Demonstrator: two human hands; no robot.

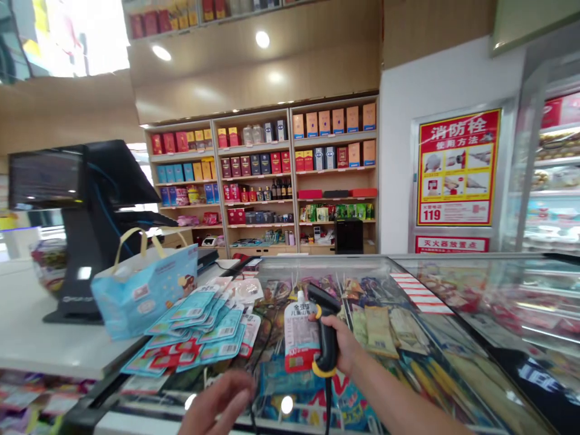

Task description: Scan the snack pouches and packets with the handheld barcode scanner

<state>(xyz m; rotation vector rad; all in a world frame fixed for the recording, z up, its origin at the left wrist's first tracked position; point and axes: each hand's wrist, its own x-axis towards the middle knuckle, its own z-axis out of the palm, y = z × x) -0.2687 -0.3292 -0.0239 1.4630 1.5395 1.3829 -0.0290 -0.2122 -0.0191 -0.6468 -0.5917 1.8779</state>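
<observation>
My right hand (342,341) grips a black and yellow handheld barcode scanner (327,344), its head pointing up and left. Just left of the scanner is a red and white spout pouch (296,341) with a white cap, over the freezer's glass top; the scanner overlaps its right edge. I cannot tell whether my fingertip touches the pouch. My left hand (222,399), slightly blurred, is low in front of the glass with thumb and fingers apart and nothing in it. Up and left of it lies a spread pile of light-blue and red flat packets (203,329).
A light-blue carrier bag (149,290) stands behind the packets, beside a black checkout terminal (95,229) on the white counter (27,338). Under the freezer glass (362,263) are frozen snacks. The scanner's cable (328,399) hangs down. Shelves (254,145) of boxes line the back wall.
</observation>
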